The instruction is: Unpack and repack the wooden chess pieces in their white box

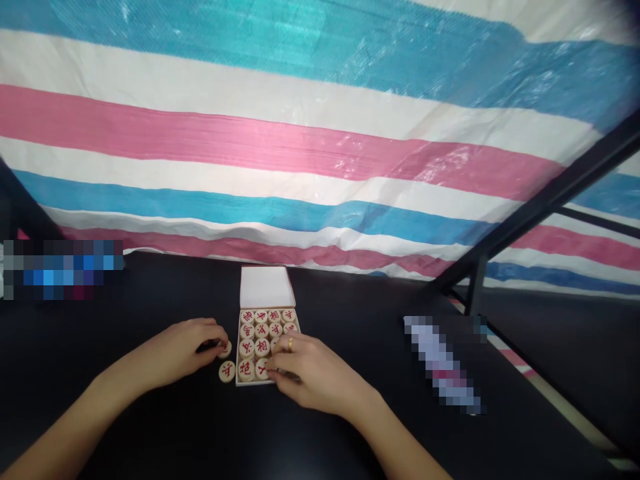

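Observation:
An open white box (267, 287) sits on the black table, its lid tipped back on the far side. Rows of round wooden Chinese chess pieces (262, 347) with red characters fill it. Left of the box, my left hand (200, 341) pinches a Chinese chess piece (227, 350) between thumb and fingers. Just nearer to me, another loose piece (227, 371) lies face up on the table. My right hand (305, 370), a ring on one finger, reaches over the box's near right corner. Its fingertips close on a piece there, mostly covered by the hand.
Both arms rest over the black table (165, 427). Blurred-out items lie at the far left (65, 270) and on the right (443, 367). A striped plastic sheet (280, 153) hangs behind the table. Black metal bars (545, 193) slant up at the right.

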`<state>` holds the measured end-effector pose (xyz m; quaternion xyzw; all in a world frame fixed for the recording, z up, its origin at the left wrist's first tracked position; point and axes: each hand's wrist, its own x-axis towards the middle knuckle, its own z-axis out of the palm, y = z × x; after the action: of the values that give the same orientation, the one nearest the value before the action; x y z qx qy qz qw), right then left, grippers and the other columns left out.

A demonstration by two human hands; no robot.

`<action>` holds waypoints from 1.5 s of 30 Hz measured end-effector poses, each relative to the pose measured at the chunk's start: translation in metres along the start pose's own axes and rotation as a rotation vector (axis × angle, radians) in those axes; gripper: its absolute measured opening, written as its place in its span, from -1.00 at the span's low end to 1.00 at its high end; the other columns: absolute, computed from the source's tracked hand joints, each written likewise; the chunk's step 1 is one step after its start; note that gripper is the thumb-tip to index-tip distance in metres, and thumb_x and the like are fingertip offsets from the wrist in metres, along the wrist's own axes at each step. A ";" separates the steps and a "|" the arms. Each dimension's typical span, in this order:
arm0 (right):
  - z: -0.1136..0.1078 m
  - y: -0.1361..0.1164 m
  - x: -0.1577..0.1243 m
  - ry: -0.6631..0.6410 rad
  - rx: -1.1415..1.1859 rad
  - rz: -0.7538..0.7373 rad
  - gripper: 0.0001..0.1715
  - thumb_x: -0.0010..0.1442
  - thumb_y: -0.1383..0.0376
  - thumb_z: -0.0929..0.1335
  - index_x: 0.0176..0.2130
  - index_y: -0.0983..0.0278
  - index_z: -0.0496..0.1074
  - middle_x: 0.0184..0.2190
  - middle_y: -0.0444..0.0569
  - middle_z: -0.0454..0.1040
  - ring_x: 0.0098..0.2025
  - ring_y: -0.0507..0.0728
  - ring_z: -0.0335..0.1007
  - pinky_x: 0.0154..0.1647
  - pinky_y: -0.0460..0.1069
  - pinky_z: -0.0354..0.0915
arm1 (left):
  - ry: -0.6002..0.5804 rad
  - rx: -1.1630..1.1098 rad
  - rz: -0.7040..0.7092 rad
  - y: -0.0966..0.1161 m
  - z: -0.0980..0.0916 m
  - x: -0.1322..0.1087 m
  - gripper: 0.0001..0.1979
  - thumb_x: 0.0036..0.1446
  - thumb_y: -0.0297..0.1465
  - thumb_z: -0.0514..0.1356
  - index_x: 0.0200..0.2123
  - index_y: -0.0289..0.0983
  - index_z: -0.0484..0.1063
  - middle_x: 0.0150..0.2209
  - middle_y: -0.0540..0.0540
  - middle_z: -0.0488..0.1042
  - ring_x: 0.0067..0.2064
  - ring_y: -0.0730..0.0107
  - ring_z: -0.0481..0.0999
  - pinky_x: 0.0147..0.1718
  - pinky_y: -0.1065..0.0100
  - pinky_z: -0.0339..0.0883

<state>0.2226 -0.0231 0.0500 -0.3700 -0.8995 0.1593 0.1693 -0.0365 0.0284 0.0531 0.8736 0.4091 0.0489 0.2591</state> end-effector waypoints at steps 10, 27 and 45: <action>-0.006 0.011 0.001 0.137 -0.091 0.118 -0.77 0.29 0.36 0.22 -0.24 0.26 0.46 -0.35 -0.03 0.47 -0.25 0.08 0.38 -0.18 -0.05 0.29 | 0.066 0.113 -0.101 -0.009 0.002 0.003 -0.86 0.14 -0.32 0.08 -0.38 -0.17 0.42 -0.34 0.00 0.45 -0.30 0.35 0.44 -0.31 0.40 0.23; -0.003 -0.017 0.000 0.103 0.298 0.078 -0.76 0.13 0.31 0.38 -0.15 0.19 0.37 -0.21 -0.11 0.45 -0.22 0.04 0.38 -0.18 -0.09 0.30 | 0.302 -0.292 0.226 0.046 0.028 -0.001 -0.72 0.15 -0.11 0.18 -0.30 -0.21 0.45 -0.33 -0.02 0.47 -0.30 0.41 0.45 -0.29 0.42 0.35; -0.029 0.008 -0.010 -0.037 0.176 0.267 -0.80 0.06 0.38 0.38 -0.24 0.21 0.37 -0.30 -0.13 0.41 -0.28 0.05 0.34 -0.25 -0.09 0.25 | -0.039 0.065 -0.095 0.014 0.002 -0.005 -0.77 -0.07 -0.18 0.30 -0.43 -0.16 0.37 -0.40 0.07 0.42 -0.40 0.37 0.40 -0.46 0.40 0.08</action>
<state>0.2464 -0.0196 0.0707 -0.4669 -0.8278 0.2654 0.1620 -0.0296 0.0162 0.0593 0.8619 0.4466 0.0061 0.2403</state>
